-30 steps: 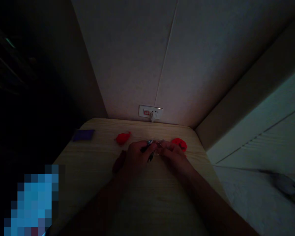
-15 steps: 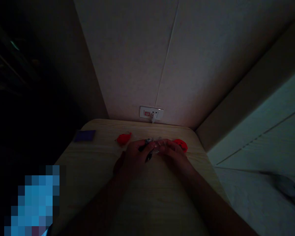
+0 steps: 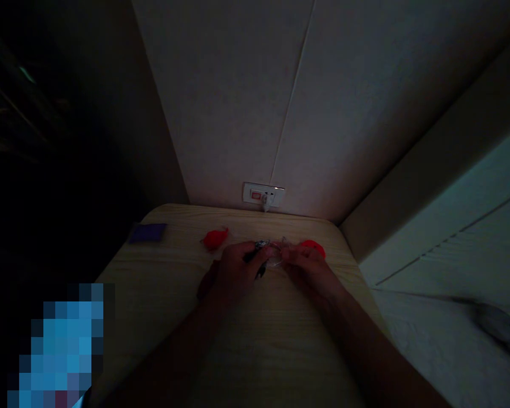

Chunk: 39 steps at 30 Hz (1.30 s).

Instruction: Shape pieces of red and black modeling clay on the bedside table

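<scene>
Near the back of the wooden tabletop, my left hand [image 3: 238,269] is closed around a small black object [image 3: 260,273] with a patterned grey-white top. Thumb and fingers of my right hand [image 3: 312,269] pinch a thin, clear, shiny loop [image 3: 274,262] that spans the gap between both hands. Whether the loop is thread, wire or plastic I cannot tell in the dim light. A red bundle [image 3: 215,239] lies left of my left hand. Partly behind my right hand is a flat red piece [image 3: 314,247]. Something dark reddish [image 3: 208,279] shows beside my left hand.
A purple packet [image 3: 148,232] lies at the tabletop's [image 3: 238,351] back left corner. Behind stands a wall with a socket plate [image 3: 250,192] and a plug in it. A pale cabinet [image 3: 442,243] borders the right. A blurred-out bright blue patch [image 3: 68,345] is at lower left.
My right hand has shifted slightly right, away from my left, and its fingers now pinch the clear loop farther along. The left hand keeps its hold. The view has shifted slightly.
</scene>
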### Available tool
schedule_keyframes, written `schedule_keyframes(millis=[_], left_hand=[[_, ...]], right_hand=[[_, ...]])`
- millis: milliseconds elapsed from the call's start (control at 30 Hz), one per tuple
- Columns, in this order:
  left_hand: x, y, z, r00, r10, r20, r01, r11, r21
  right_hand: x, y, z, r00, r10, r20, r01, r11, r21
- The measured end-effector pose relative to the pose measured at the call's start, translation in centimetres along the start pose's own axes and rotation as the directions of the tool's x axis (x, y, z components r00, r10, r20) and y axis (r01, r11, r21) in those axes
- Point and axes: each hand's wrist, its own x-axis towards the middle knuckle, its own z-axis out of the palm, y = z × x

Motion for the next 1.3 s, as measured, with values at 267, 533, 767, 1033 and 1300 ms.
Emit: schedule_keyframes(millis=[267, 533, 767, 1033, 1300], left_hand=[[0.3, -0.3, 0.1, 1.000, -0.001, -0.009, 0.001, 1.000, -0.014], [0.1, -0.2, 0.0, 0.999, -0.039, 0.005, 0.039, 0.998, -0.045], [0.2, -0.1, 0.0, 1.000, -0.029, 0.010, 0.030, 0.999, -0.027], [0.4, -0.6, 0.0, 0.999, -0.042, -0.012, 0.041, 0.995, -0.093], [0.7, -1.5, 0.0, 0.991, -0.132, -0.003, 0.126, 0.953, -0.276]], right_hand=[[-0.1, -0.4, -0.6, 0.998, 0.036, 0.052, -0.034, 0.999, -0.040], [0.1, -0.3, -0.7, 0.996, 0.028, 0.086, -0.026, 0.999, -0.027], [0.0, -0.4, 0.2, 0.994, 0.022, 0.104, -0.022, 1.000, 0.002], [0.3, 0.3, -0.4, 0.998, -0.015, 0.059, 0.011, 0.998, 0.060], [0.3, -1.0, -0.8, 0.999, 0.040, 0.036, -0.049, 0.949, 0.310]])
